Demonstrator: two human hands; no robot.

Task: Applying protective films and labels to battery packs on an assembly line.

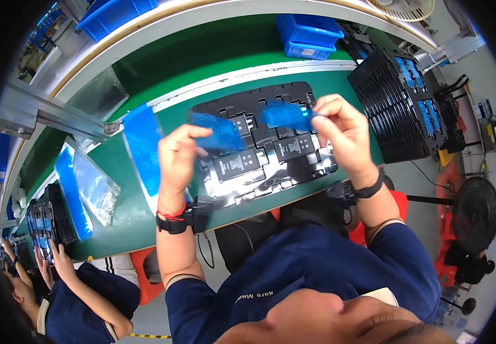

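A black molded tray (265, 186) lies in front of me on the bench, with flat black battery packs seated in its pockets. One battery (239, 164) sits at the near left and another battery (295, 148) to its right. Over the tray's left part, my left hand (180, 155) pinches a blue film piece (220, 129), smeared by motion. My right hand (344, 131) has thumb and forefinger closed on the edge of a second blue film piece (285, 115), above the far right pockets. Both film pieces partly cover the batteries behind them.
Stacked black trays (388, 103) stand at the right. Left of my tray lie a blue sheet (142, 149) and a clear plastic bag (96, 186). Blue bins (310, 37) sit at the back. A co-worker (81, 298) works at the far left; a black fan (477, 215) stands right.
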